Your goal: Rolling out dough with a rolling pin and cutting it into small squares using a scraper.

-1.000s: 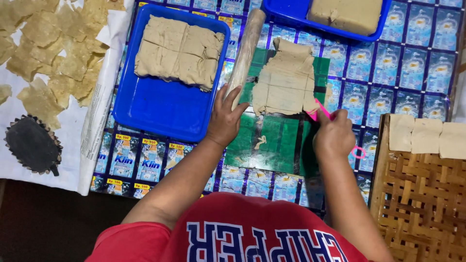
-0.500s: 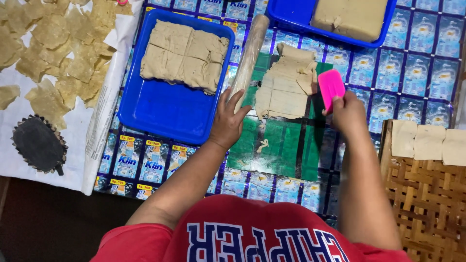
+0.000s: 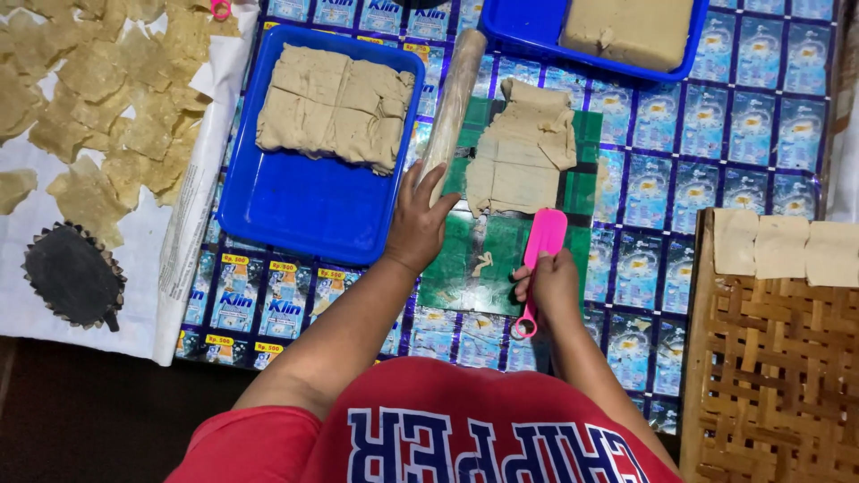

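My left hand [image 3: 417, 219] rests at the near end of a wooden rolling pin [image 3: 453, 97], fingers spread on it, at the edge of a green board [image 3: 477, 259]. My right hand [image 3: 548, 284] grips a pink plastic scraper [image 3: 541, 243], its blade lying flat on the board just below a stack of thin tan dough sheets [image 3: 523, 148]. A small scrap of dough [image 3: 483, 265] lies on the board between my hands.
A blue tray [image 3: 304, 210] with dough squares stands left of the pin; another blue tray [image 3: 537, 36] with a dough block is at the top. Cut dough pieces [image 3: 116, 98] lie on white paper at left, beside a dark fluted mould [image 3: 72, 275]. A woven tray [image 3: 769, 358] with dough pieces [image 3: 783, 246] sits right.
My right hand has brought the pink scraper down from beside the dough stack onto the green board near me. My left hand has stayed by the rolling pin.
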